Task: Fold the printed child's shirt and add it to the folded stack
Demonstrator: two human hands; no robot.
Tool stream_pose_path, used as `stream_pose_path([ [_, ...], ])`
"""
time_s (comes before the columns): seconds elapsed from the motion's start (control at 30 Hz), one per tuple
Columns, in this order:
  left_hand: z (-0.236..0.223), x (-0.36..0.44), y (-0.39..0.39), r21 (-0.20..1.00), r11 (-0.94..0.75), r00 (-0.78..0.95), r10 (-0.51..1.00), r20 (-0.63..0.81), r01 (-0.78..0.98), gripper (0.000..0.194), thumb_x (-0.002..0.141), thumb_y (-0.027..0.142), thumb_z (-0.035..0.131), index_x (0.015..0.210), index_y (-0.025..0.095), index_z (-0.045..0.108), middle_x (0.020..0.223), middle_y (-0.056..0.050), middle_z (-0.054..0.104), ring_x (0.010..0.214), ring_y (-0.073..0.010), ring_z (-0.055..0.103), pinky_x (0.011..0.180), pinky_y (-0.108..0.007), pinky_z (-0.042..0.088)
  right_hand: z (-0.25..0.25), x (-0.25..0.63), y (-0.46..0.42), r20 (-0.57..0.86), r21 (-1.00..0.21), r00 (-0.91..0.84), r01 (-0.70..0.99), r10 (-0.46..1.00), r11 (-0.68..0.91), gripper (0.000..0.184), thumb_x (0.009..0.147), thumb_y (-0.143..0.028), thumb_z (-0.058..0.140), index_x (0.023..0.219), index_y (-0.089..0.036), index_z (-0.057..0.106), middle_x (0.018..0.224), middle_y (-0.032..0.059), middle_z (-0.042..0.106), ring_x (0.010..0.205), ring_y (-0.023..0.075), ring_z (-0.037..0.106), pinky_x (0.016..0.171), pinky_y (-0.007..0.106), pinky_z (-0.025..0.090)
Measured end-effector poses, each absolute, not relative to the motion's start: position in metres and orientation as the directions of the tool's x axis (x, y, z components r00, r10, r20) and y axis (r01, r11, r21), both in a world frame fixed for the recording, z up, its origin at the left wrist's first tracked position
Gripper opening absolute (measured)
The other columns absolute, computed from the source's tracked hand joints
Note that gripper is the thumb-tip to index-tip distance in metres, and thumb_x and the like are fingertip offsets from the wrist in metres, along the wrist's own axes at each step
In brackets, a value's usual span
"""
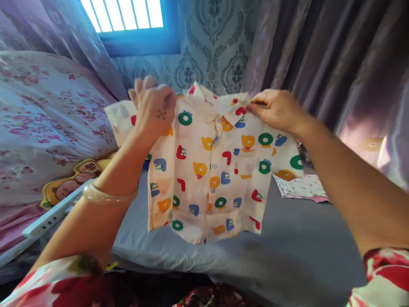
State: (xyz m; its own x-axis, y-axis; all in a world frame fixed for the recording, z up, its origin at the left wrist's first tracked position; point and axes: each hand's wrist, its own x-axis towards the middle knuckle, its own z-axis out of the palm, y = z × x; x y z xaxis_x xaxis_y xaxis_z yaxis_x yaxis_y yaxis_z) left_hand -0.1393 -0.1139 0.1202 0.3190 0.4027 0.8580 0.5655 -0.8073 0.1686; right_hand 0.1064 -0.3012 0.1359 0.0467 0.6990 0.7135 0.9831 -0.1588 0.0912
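Observation:
A small white short-sleeved shirt (194,170) with red, green, blue and yellow printed shapes hangs spread out in front of me. Its collar is at the top and its buttoned front faces me. My left hand (153,104) is closed on the shoulder at the left, fingertips partly hidden behind the cloth. Near the collar on the right, my right hand (277,108) pinches the other shoulder between thumb and fingers. The sleeves stick out to both sides, and the lower hem hangs above the bed.
Below the shirt lies a bed with a grey sheet (303,238). Folded white cloth with a small print (300,187) rests on it at the right. On the left are a white power strip (57,209), a cartoon cushion (70,181) and a floral cover (47,111).

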Motion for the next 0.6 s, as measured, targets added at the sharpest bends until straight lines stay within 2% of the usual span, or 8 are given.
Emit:
stream_pose_path([
  [0.07,0.089,-0.113,-0.091,0.147,-0.822,0.373,0.399,0.837,0.550,0.031,0.094,0.039,0.049,0.091,0.016,0.069,0.104,-0.007,0.059,0.116,-0.0314,0.046,0.098,-0.054,0.035,0.106,0.127,-0.283,0.639,0.060,0.121,0.977,0.759,-0.206,0.024,0.092,-0.033,0.054,0.092,-0.016,0.071,0.086,0.0072,0.067,0.082,0.0194,0.061,0.073,0.031,0.044],
  [0.13,0.050,-0.089,-0.071,0.147,-0.819,0.434,0.435,0.789,0.554,0.029,0.094,0.036,0.047,0.089,0.019,0.070,0.101,-0.007,0.059,0.111,-0.0296,0.047,0.096,-0.049,0.035,0.071,0.143,-0.267,0.556,0.024,0.209,0.963,0.805,-0.267,0.026,0.094,-0.034,0.051,0.090,-0.017,0.071,0.089,0.0070,0.066,0.083,0.0193,0.061,0.073,0.030,0.043],
  [0.27,-0.023,-0.050,-0.044,0.177,-0.796,0.522,0.529,0.669,0.579,0.032,0.097,0.037,0.040,0.094,0.023,0.069,0.101,-0.007,0.058,0.106,-0.0272,0.047,0.092,-0.041,0.035,0.009,0.164,-0.245,0.419,0.006,0.337,0.928,0.843,-0.373,0.031,0.098,-0.039,0.043,0.102,-0.022,0.069,0.104,0.0070,0.064,0.091,0.0203,0.060,0.071,0.029,0.041],
  [0.43,-0.084,-0.017,-0.022,0.180,-0.758,0.565,0.602,0.564,0.627,0.035,0.098,0.036,0.035,0.097,0.025,0.068,0.104,-0.007,0.058,0.102,-0.0266,0.047,0.086,-0.039,0.034,-0.050,0.184,-0.221,0.291,0.047,0.403,0.900,0.868,-0.434,0.039,0.101,-0.042,0.032,0.106,-0.022,0.065,0.108,0.0070,0.060,0.088,0.0195,0.061,0.069,0.029,0.039],
  [0.6,-0.127,0.004,0.003,0.133,-0.769,0.619,0.593,0.516,0.626,0.035,0.098,0.033,0.034,0.103,0.023,0.067,0.105,-0.011,0.057,0.101,-0.0289,0.046,0.085,-0.041,0.033,-0.097,0.210,-0.194,0.202,0.084,0.435,0.885,0.878,-0.458,0.042,0.102,-0.044,0.026,0.109,-0.024,0.062,0.113,0.0060,0.059,0.089,0.0202,0.063,0.068,0.031,0.038],
])
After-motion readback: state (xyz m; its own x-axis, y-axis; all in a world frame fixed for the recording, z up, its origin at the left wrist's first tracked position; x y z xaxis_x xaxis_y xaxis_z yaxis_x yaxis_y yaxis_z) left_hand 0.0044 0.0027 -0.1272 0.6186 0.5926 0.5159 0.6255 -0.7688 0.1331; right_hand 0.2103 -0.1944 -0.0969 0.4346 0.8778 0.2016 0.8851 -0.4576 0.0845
